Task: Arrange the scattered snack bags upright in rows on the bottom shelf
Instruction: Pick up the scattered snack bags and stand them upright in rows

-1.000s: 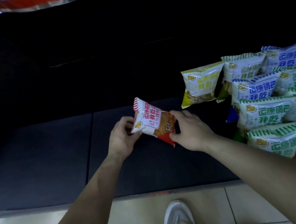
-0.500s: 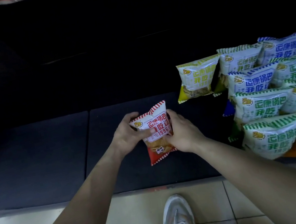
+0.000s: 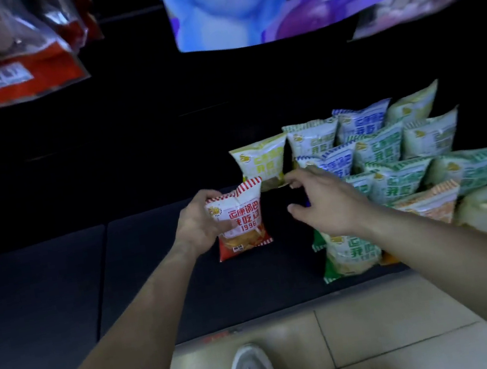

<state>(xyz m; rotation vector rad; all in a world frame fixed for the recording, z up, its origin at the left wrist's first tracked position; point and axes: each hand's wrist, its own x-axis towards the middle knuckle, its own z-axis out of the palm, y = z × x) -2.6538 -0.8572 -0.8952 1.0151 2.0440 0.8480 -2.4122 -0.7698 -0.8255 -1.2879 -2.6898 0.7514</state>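
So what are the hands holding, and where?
The left hand grips the red snack bag by its upper left side, thumb on the front. The right hand holds nothing, fingers spread.

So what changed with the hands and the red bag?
The right hand let go of the red bag and moved right, toward the yellow bag. The red bag went from tilted to upright; only the left hand holds it now. The other bags stayed put.
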